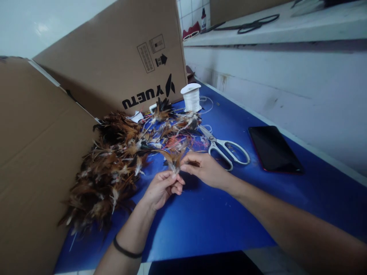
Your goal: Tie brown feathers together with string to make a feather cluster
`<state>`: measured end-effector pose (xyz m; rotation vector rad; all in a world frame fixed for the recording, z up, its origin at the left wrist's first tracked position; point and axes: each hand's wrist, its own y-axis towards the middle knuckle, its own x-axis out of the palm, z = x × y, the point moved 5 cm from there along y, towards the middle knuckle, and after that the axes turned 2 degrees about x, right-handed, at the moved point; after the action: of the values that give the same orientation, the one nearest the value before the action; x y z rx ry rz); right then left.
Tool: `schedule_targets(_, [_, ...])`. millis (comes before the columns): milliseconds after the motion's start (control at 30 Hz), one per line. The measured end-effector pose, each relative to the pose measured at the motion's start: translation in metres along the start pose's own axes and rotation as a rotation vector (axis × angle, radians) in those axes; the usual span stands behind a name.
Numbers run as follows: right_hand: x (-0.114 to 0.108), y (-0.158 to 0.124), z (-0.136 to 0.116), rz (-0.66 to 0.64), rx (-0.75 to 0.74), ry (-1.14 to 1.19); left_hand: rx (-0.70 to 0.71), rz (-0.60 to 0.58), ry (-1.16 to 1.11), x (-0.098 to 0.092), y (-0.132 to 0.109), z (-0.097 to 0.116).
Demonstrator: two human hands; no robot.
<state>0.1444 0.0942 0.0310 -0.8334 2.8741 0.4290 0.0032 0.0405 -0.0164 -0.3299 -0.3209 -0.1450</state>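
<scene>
Blue table (200, 225); box (114, 57) reads YUETU; hands pinch feather tuft (174, 159).

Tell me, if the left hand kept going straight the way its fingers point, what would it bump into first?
Probably the right hand: the left hand points up and right at it, both pinching one small feather tuft.

A blue table (200, 225) carries a feather heap (111, 168); scissors (226, 149); a dark phone (273, 149); a white spool (191, 97).
</scene>
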Motion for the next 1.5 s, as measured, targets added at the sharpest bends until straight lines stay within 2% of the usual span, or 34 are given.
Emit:
schedule_targets(367, [0.002,-0.002,-0.008,-0.047,-0.117,-0.073,-0.026,-0.062,0.041,0.0,0.0,-0.003])
schedule_targets(967, [0.003,-0.005,-0.008,-0.044,-0.28,-0.285,-0.017,-0.066,0.064,0.002,0.001,0.0])
schedule_targets(1200, [0.002,-0.004,-0.005,-0.039,-0.176,-0.244,0.084,-0.034,0.195,0.002,0.0,0.006])
schedule_targets(1500, [-0.008,0.001,0.005,0.065,0.028,-0.071,0.343,0.043,0.513,-0.006,0.001,0.016])
